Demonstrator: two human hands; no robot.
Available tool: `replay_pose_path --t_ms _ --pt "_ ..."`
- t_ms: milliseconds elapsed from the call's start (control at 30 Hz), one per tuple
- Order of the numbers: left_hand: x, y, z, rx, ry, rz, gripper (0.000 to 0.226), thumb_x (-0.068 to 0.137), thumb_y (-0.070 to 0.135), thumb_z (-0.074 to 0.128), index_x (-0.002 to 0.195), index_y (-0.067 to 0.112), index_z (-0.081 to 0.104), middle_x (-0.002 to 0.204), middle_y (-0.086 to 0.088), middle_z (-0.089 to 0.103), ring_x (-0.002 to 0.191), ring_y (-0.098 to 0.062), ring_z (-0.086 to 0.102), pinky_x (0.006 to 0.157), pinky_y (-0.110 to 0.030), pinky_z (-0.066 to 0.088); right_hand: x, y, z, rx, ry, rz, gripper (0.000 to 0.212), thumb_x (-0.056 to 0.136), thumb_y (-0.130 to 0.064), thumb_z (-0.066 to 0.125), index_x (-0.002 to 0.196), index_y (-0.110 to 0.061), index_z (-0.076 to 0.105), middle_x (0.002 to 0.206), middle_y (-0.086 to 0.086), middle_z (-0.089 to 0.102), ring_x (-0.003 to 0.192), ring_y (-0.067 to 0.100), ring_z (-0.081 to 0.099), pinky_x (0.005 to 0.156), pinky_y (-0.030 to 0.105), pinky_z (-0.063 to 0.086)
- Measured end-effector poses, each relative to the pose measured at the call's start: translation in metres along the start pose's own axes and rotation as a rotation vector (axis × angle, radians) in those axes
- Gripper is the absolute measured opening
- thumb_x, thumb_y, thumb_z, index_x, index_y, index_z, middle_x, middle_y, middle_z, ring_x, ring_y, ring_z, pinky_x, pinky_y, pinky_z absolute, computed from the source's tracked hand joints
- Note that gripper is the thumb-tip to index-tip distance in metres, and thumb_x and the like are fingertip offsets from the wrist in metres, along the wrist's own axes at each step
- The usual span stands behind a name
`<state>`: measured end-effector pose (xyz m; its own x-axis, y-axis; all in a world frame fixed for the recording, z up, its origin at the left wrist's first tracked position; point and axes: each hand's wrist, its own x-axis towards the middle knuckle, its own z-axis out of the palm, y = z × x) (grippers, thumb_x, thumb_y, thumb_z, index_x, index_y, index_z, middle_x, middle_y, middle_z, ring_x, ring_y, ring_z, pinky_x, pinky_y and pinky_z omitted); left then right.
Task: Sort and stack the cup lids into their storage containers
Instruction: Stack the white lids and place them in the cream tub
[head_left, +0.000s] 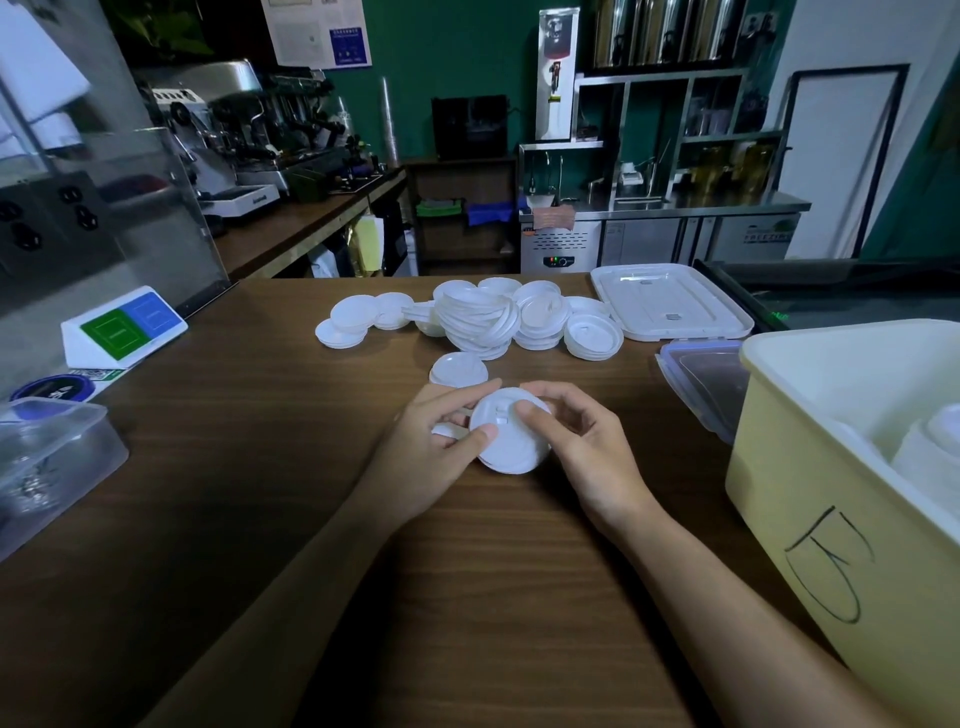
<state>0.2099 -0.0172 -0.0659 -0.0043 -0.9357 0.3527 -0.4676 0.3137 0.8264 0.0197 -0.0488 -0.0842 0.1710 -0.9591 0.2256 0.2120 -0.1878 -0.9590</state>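
In the head view, a white round plastic cup lid (511, 452) is gripped between the left hand (431, 441) and the right hand (587, 447). The thumbs are pressed on its top and the fingers are curled round its rim. It is held over the brown wooden tabletop (260, 467), on the near side of a loose heap of white cup lids (483, 322).

Whether one lid or a stack is held cannot be told. A small white piece (448, 430) is half hidden under the left hand. The heap's lids overlap and cannot be counted.

One single white domed lid (458, 369) lies between heap and hands. Right of the heap lies one white rectangular box cover (670, 301). Nearer than that, one clear clip-edged cover (696, 379) is partly hidden by one pale yellow plastic bin (831, 493), itself cut off, its white contents blurred. Far left of the heap, one clear plastic box (52, 452) is cut off.
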Motion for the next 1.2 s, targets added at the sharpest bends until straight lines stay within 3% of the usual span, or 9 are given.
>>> replay_pose_path --t_ms 67,167,267,333,700,800,900,1067,1200 --pt "0.001 0.0 0.0 -0.014 0.007 -0.02 0.041 0.095 0.021 0.073 0.131 0.041 0.069 0.124 0.016 0.064 0.107 0.0 0.064 0.089 -0.016 0.051 0.0 0.0 0.001 0.01 -0.014 0.008 0.02 0.095 -0.014 0.075 0.115 -0.018 0.075 0.095 0.004 0.075 0.094 0.013 0.069 0.087 0.025 0.053" --pt "0.003 0.002 0.0 -0.146 -0.02 -0.053 0.034 0.097 0.018 0.072 0.13 0.028 0.072 0.124 0.013 0.073 0.114 -0.003 0.068 0.098 -0.02 0.053 0.0 0.0 0.001 0.033 -0.023 0.018 0.024 0.096 -0.013 0.073 0.119 -0.019 0.073 0.088 0.01 0.068 0.09 0.013 0.068 0.086 0.024 0.052" --pt "0.003 0.005 -0.001 -0.234 -0.012 -0.089 0.03 0.093 0.012 0.076 0.122 0.018 0.074 0.112 0.008 0.078 0.108 -0.007 0.072 0.093 -0.018 0.054 0.0 0.0 0.002 0.025 -0.022 0.019 0.021 0.097 -0.012 0.072 0.118 -0.016 0.075 0.102 0.023 0.073 0.096 0.014 0.069 0.088 0.024 0.054" --pt "0.003 0.005 -0.002 -0.254 0.0 -0.094 0.03 0.09 0.007 0.078 0.119 0.013 0.075 0.107 0.006 0.08 0.099 -0.009 0.075 0.084 -0.017 0.055 -0.001 0.0 0.002 0.01 -0.036 0.006 0.021 0.096 -0.008 0.072 0.117 -0.013 0.075 0.109 0.019 0.075 0.098 0.014 0.071 0.088 0.023 0.055" --pt "0.003 0.004 -0.004 -0.179 0.042 -0.092 0.033 0.083 0.008 0.085 0.11 0.025 0.077 0.101 0.001 0.076 0.083 -0.01 0.072 0.072 -0.017 0.055 0.0 0.001 0.001 -0.01 -0.091 -0.053 0.024 0.095 -0.002 0.072 0.117 -0.009 0.073 0.106 0.01 0.079 0.097 0.012 0.073 0.084 0.023 0.056" --pt "0.002 0.001 -0.002 -0.022 0.116 -0.021 0.037 0.081 0.02 0.089 0.114 0.029 0.077 0.098 0.008 0.074 0.083 -0.008 0.07 0.075 -0.017 0.057 0.001 0.003 0.0 -0.023 -0.06 -0.063 0.023 0.094 -0.003 0.073 0.116 -0.01 0.074 0.106 0.008 0.079 0.097 0.012 0.072 0.085 0.024 0.056" --pt "0.002 -0.006 -0.007 0.293 0.205 0.199 0.032 0.085 0.028 0.085 0.115 0.021 0.076 0.097 0.011 0.072 0.09 -0.009 0.068 0.081 -0.02 0.054 0.002 0.005 -0.002 -0.033 0.01 -0.06 0.022 0.094 -0.006 0.075 0.114 -0.016 0.075 0.106 0.005 0.079 0.099 0.014 0.073 0.086 0.026 0.056" --pt "0.002 -0.019 -0.016 0.53 0.11 0.206 0.031 0.085 0.028 0.084 0.114 0.021 0.077 0.104 0.007 0.076 0.101 -0.011 0.068 0.089 -0.032 0.055 0.004 0.008 -0.002 -0.069 0.083 -0.064 0.018 0.094 -0.012 0.076 0.11 -0.022 0.076 0.11 0.001 0.078 0.107 0.019 0.072 0.091 0.028 0.055" --pt "0.004 -0.022 -0.016 0.622 0.031 0.215 0.022 0.088 0.012 0.077 0.107 0.021 0.08 0.097 0.009 0.078 0.09 -0.012 0.071 0.076 -0.029 0.054 0.004 0.008 -0.003 -0.109 0.122 -0.042 0.021 0.094 -0.013 0.076 0.11 -0.025 0.076 0.112 -0.007 0.077 0.108 0.012 0.069 0.086 0.018 0.052"
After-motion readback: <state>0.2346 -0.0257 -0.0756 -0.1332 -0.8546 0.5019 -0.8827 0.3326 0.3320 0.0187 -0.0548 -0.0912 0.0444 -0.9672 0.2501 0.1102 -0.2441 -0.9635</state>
